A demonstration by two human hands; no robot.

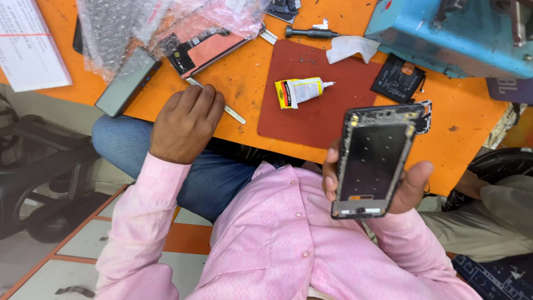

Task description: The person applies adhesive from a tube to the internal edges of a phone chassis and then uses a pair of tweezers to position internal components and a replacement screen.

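**Fig. Stripped handset at the bench edge, seen from above.** Your right hand [408, 186] clasps the phone frame [373, 164] by its long sides, thumb on one edge and fingers wrapped round the other. The frame is held in the air over your lap, just off the near edge of the orange table [461, 122]. Your left hand [186, 125] lies on the table with its fingers pressed together and curled over a thin metal pry strip [233, 114]. Whether they pinch the strip or only pin it down cannot be told.

*Hazards, as judged.* The frame hangs over open floor, so a slack grip would likely drop it. A loose part juts from its top corner and could snag or tear. The glue tube [300, 90] lies on the red mat [316, 105] with its nozzle pointing towards the white tissue [350, 47], so any seepage could foul the mat. The tiny screws [304, 58] sit loose on the mat, where a sweeping sleeve could scatter them.

*Count.* One frame, one pry strip, one glue tube, one mat, one screwdriver [311, 33], one black battery [397, 78], one display panel [208, 50] under bubble wrap [139, 22], and a few screws, too small to number
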